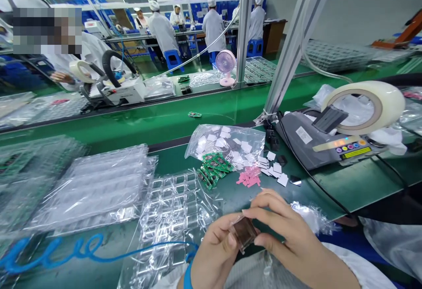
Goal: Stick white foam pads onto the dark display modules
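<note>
Close to my body, my left hand (216,245) grips a small dark translucent plastic box-shaped piece (244,233) between thumb and fingers. My right hand (280,223) pinches the right side of the same piece with thumb and fingertips. A blue band with a coiled blue cord (95,251) circles my left wrist. Just beyond my hands lie a heap of pink cut pieces (249,177), a pile of green circuit boards (214,168) and scattered white square pads (275,168). Behind them rests a clear bag (227,142) with more white pads inside.
On the left are a clear compartment tray (171,201) and stacked clear trays (99,183). A grey tape dispenser (310,139) with a large tape roll (365,104) stands at right beside a metal post (293,38). One board (194,114) lies on the green belt (158,124). A co-worker sits across.
</note>
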Action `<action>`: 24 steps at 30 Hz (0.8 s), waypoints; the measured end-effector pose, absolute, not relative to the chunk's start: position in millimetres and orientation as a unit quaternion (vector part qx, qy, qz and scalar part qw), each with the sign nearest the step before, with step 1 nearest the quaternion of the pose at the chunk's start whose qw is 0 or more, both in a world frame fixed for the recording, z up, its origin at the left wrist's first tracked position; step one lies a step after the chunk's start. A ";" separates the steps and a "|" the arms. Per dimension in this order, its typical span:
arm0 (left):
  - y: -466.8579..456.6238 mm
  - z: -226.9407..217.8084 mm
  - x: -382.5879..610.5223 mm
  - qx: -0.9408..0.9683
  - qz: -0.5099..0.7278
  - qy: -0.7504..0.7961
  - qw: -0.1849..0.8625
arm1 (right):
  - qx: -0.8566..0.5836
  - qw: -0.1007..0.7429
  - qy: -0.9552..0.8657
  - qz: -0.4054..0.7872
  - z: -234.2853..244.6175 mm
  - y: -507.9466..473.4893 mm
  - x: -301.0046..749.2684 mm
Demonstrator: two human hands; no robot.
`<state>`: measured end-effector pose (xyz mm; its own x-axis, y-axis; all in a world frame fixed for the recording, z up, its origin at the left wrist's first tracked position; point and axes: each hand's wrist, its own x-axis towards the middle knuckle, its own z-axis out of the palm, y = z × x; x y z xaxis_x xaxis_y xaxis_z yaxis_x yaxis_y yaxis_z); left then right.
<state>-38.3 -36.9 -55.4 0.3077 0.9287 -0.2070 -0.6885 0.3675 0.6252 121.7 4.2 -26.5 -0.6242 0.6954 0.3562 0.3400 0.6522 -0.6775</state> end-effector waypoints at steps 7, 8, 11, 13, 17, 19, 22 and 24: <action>-39.5 -62.1 -39.0 0.242 0.532 0.323 0.745 | -0.278 0.313 -0.857 0.302 -33.9 6.7 123.9; -39.2 -61.9 -38.3 0.238 0.532 0.320 0.747 | -0.269 0.317 -0.864 0.285 -33.9 7.6 123.7; -37.9 -59.3 -35.5 0.220 0.529 0.301 0.762 | -0.249 0.327 -0.878 0.244 -33.6 8.6 122.0; -37.6 -58.2 -34.0 0.203 0.531 0.291 0.769 | -0.261 0.322 -0.883 0.220 -33.0 5.6 119.5; -40.0 -63.4 -35.1 0.143 0.534 0.284 0.784 | -0.284 0.235 -0.926 0.082 -32.5 -6.3 115.6; -42.2 -68.3 -37.6 0.118 0.534 0.272 0.792 | -0.276 0.194 -0.940 0.041 -35.6 -5.8 118.5; -45.2 -73.0 -41.9 0.107 0.529 0.251 0.804 | -0.359 0.166 -0.916 0.071 -49.3 13.5 128.6; -45.9 -73.0 -44.1 0.110 0.525 0.245 0.807 | -0.438 0.137 -0.884 0.086 -63.8 34.8 134.4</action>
<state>-44.1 -45.9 -73.0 0.3274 0.9023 -0.2805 -0.7944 0.4236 0.4353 134.4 34.8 -63.8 -0.5784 0.7984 0.1672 0.7513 0.6013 -0.2721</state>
